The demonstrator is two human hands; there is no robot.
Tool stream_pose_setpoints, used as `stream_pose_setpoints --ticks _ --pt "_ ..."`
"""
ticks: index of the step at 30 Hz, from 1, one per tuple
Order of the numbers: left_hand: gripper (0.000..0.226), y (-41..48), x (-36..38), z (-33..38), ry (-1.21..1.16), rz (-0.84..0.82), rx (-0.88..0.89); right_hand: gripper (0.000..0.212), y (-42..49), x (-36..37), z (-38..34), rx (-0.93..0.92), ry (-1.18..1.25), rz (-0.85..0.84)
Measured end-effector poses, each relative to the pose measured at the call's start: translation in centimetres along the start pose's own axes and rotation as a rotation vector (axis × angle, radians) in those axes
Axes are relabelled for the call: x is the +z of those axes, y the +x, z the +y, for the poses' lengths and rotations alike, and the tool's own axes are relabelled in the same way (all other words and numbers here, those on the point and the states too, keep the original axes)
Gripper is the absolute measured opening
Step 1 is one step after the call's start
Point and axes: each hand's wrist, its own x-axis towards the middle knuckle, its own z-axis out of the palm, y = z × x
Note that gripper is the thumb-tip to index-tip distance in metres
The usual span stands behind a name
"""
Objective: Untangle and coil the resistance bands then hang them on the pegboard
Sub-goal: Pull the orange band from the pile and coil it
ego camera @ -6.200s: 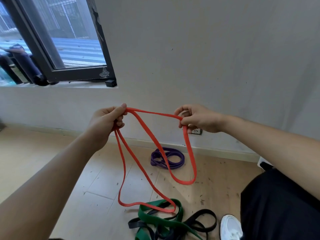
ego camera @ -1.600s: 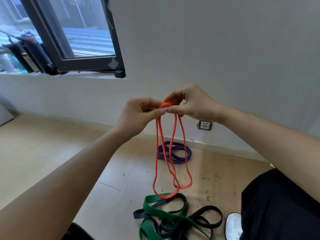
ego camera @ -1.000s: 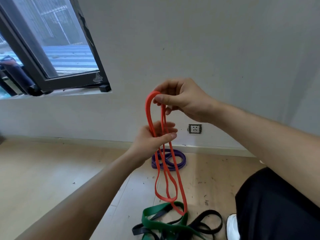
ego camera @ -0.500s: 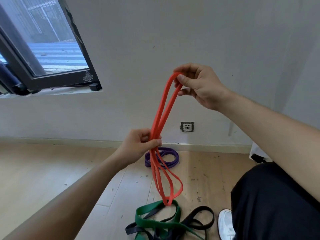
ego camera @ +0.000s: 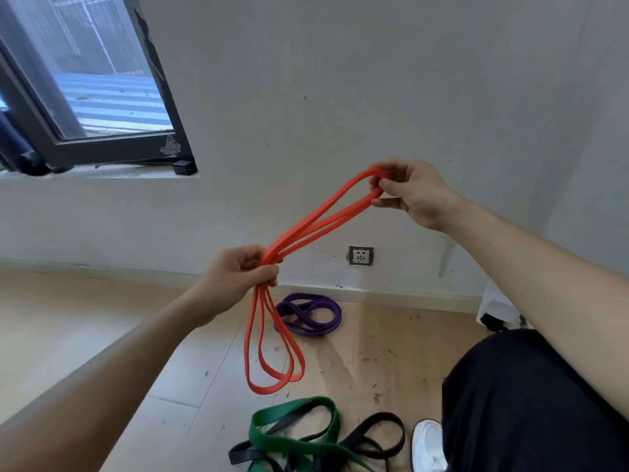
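Orange band [ego camera: 286,239]: held doubled in the air above the floor [ego camera: 102,318], slanted up toward the right.
Right grip [ego camera: 408,194]: raised before the wall, arm outstretched, thumb and curled fingers pinched on the band's upper bend.
Left grip [ego camera: 238,274]: lower, forearm reached forward, fingers and thumb wrapped round the gathered strands; two loops hung beneath it.
Purple band [ego camera: 313,315]: lay coiled on the floor near the skirting, below the wall socket [ego camera: 360,256].
Green band [ego camera: 296,434] and black band [ego camera: 384,434]: lay tangled together at the floor's near edge, beside a white shoe [ego camera: 427,444].
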Motion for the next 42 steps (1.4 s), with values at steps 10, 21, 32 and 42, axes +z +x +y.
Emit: stream_pose_setpoints --ticks 10,21,32,42 --pt "0.015 -0.4 -2.0 1.5 -0.148 0.190 0.028 0.013 -0.8 1.1 4.9 0.261 -0.687 -0.430" --pt "0.017 -0.7 -1.3 3.1 -0.023 0.009 0.086 0.059 -3.4 11.2 0.1 0.141 -0.479 -0.675" --pt "0.027 -1.5 -2.1 1.9 0.064 -0.035 0.031 0.011 -3.9 12.4 -0.6 0.041 -0.527 -0.668" --pt "0.022 -1.6 -2.1 1.1 0.072 -0.047 0.010 0.014 -3.1 10.7 -1.8 -0.082 -0.379 -0.526"
